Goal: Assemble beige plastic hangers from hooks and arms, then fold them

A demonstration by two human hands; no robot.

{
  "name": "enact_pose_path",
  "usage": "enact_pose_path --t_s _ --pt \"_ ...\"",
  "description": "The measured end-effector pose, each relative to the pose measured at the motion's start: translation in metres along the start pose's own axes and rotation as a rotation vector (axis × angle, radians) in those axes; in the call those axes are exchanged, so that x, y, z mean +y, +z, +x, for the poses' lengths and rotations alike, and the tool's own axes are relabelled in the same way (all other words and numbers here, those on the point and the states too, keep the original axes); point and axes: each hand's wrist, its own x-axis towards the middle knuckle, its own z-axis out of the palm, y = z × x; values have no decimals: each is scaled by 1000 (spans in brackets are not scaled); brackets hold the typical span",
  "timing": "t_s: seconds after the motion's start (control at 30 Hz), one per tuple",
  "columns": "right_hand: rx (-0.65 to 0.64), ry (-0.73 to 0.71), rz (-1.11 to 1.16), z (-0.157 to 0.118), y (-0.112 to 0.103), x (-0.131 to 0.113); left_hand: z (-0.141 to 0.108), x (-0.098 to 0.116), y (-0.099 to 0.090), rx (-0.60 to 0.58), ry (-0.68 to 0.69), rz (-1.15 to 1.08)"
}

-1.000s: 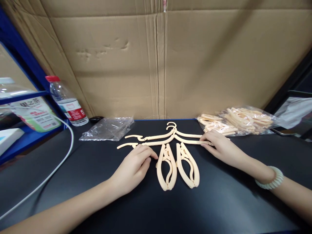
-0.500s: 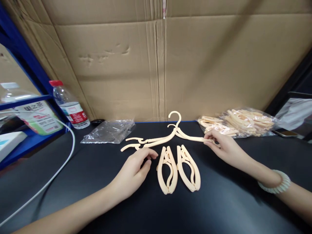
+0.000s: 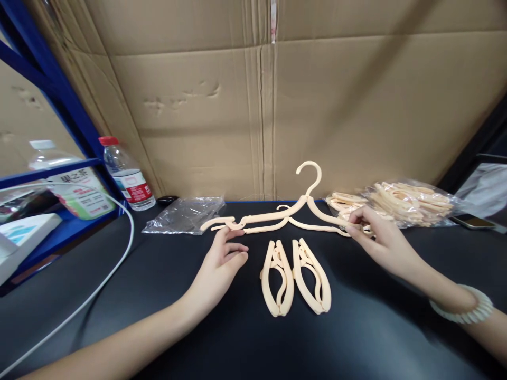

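Note:
Two unfolded cream hangers are at the back of the black table. My right hand [image 3: 374,232] pinches the right end of the raised front hanger [image 3: 273,215], whose hook points up. Behind and below it lies the other unfolded hanger [image 3: 265,229], with a small hook showing. My left hand [image 3: 222,261] has its fingers apart, the fingertips by the front hanger's left end; whether they touch it is unclear. Between my hands, nearer to me, a folded hanger [image 3: 288,287] lies beside another folded hanger [image 3: 325,287].
Clear bags of folded hangers [image 3: 412,203] lie at the back right, near a phone [image 3: 473,221]. An empty plastic bag [image 3: 180,214] and a red-capped bottle [image 3: 132,184] are at the back left. A white cable [image 3: 114,269] crosses the left side. Cardboard [image 3: 198,132] stands behind.
The front hanger has risen and shifted right, apart from the one behind it. My right hand has moved slightly right with its end. My left hand's fingers have spread and reached up to its left end.

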Motion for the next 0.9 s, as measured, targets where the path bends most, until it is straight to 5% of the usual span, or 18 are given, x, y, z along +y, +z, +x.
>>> enact_pose_path --t_s 0.4,0.7,0.9 --pt "-99 -62 -26 -6 -1 -13 -9 6 4 16 31 -108" --pt "-59 -56 -78 -6 -2 -13 -8 11 3 136 63 -240" --pt "-101 -87 -86 -7 -1 -22 -10 13 4 2 105 -118"
